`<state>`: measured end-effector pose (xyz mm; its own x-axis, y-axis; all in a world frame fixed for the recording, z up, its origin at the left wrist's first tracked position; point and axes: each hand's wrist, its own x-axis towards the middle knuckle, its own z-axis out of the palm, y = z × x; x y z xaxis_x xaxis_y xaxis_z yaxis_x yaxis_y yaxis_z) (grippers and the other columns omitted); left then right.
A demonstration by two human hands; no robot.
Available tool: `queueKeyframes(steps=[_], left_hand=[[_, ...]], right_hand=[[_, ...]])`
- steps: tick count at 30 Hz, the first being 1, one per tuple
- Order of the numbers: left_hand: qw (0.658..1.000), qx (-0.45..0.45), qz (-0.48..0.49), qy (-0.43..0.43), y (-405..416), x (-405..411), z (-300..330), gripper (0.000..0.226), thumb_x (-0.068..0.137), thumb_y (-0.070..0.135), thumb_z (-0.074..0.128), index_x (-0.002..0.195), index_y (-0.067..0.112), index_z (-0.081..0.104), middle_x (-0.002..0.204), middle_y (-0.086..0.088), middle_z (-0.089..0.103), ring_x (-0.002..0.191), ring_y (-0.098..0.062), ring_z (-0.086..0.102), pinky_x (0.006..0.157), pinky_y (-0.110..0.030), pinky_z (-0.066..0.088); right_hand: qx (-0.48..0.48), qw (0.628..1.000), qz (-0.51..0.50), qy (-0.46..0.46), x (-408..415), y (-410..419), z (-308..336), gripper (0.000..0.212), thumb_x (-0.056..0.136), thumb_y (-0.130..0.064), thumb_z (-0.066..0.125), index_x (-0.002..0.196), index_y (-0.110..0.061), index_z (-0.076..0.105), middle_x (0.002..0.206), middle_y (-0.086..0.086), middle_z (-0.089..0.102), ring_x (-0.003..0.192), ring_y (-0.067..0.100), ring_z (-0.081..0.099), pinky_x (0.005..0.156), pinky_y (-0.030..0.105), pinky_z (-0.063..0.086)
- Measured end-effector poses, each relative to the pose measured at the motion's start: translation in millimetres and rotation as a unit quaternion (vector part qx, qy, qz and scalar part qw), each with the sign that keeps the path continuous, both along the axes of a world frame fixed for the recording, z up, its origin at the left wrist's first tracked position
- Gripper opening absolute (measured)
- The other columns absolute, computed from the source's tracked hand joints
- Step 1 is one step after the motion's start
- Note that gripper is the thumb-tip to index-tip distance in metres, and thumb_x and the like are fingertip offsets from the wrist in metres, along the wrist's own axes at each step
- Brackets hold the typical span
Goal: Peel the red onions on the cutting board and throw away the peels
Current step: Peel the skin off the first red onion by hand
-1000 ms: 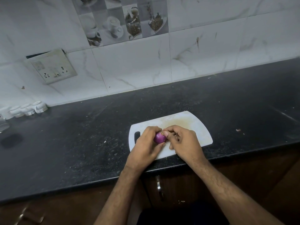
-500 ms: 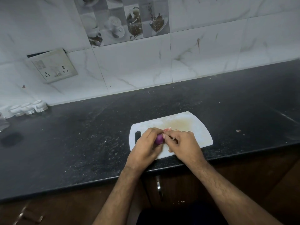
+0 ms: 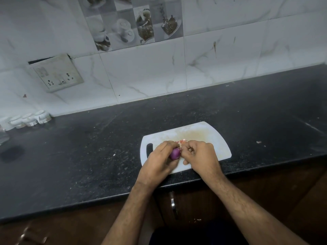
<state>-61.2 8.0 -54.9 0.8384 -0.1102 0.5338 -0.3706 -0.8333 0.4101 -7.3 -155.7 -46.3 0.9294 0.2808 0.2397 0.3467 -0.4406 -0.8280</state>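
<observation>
A white cutting board [image 3: 208, 137] lies near the front edge of the black counter. Over its left half my left hand [image 3: 157, 163] grips a small purple-red onion [image 3: 174, 154], mostly hidden by my fingers. My right hand [image 3: 200, 156] sits just right of the onion, its fingertips pinched at the onion's top on a bit of skin. A few pinkish peel scraps [image 3: 182, 141] lie on the board just behind my hands.
The black counter [image 3: 88, 147] stretches left and right. Small white cups [image 3: 30, 119] stand at the far left by the tiled wall, with a glass [image 3: 3, 137] at the left edge. A peel fragment [image 3: 258, 142] lies right of the board. A cabinet handle [image 3: 173, 206] shows below.
My hands have closed further round the onion, so less of it shows. Peel scraps now show on the board behind my fingers.
</observation>
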Motion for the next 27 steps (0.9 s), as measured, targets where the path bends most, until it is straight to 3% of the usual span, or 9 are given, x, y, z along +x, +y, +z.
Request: queueKeyframes(steps=[4, 9, 13, 16, 27], left_hand=[[1.000, -0.022, 0.007, 0.015, -0.5, -2.6, 1.9, 0.027, 0.095, 0.018, 0.072, 0.119, 0.019, 0.060, 0.111, 0.012, 0.062, 0.100, -0.002, 0.059, 0.086, -0.014, 0.048], [0.998, -0.054, 0.029, 0.032, -1.2, -1.3, 2.6, 0.024, 0.095, 0.021, 0.072, 0.114, 0.020, 0.059, 0.107, 0.013, 0.058, 0.099, 0.002, 0.056, 0.080, -0.010, 0.044], [0.996, -0.070, 0.042, 0.031, -1.1, -1.1, 3.0, 0.027, 0.091, 0.019, 0.076, 0.114, 0.020, 0.061, 0.108, 0.012, 0.058, 0.103, 0.006, 0.053, 0.082, -0.009, 0.044], [0.996, -0.068, 0.043, 0.024, -0.7, 0.1, 2.1, 0.028, 0.091, 0.021, 0.077, 0.114, 0.019, 0.062, 0.107, 0.012, 0.058, 0.102, 0.004, 0.053, 0.081, -0.011, 0.046], [0.999, -0.041, 0.032, 0.016, 0.7, -1.1, 1.8, 0.029, 0.091, 0.022, 0.077, 0.116, 0.019, 0.062, 0.111, 0.013, 0.055, 0.104, 0.004, 0.053, 0.084, -0.006, 0.042]], right_hand=[[0.007, 1.000, 0.002, 0.022, 0.8, 0.4, 1.0, 0.022, 0.096, -0.018, 0.065, 0.074, -0.017, 0.069, 0.060, 0.002, 0.070, 0.047, -0.003, 0.062, 0.044, 0.009, 0.038], [0.040, 0.999, -0.024, -0.011, -1.9, 0.1, 1.2, 0.029, 0.102, -0.042, 0.060, 0.082, -0.023, 0.067, 0.060, -0.008, 0.068, 0.051, -0.002, 0.066, 0.051, 0.017, 0.050], [0.066, 0.997, -0.011, -0.034, 0.7, -0.6, -0.9, 0.014, 0.096, -0.038, 0.069, 0.092, -0.027, 0.063, 0.075, -0.007, 0.070, 0.060, 0.008, 0.069, 0.057, 0.022, 0.057], [0.071, 0.997, 0.019, -0.038, 0.4, -0.4, -2.3, 0.005, 0.096, -0.029, 0.071, 0.096, -0.024, 0.072, 0.083, -0.011, 0.071, 0.060, 0.007, 0.068, 0.059, 0.021, 0.057], [0.059, 0.998, 0.030, -0.018, 1.0, 2.1, -5.9, 0.012, 0.093, -0.027, 0.074, 0.103, -0.021, 0.080, 0.087, -0.020, 0.070, 0.054, 0.000, 0.067, 0.058, 0.010, 0.050]])
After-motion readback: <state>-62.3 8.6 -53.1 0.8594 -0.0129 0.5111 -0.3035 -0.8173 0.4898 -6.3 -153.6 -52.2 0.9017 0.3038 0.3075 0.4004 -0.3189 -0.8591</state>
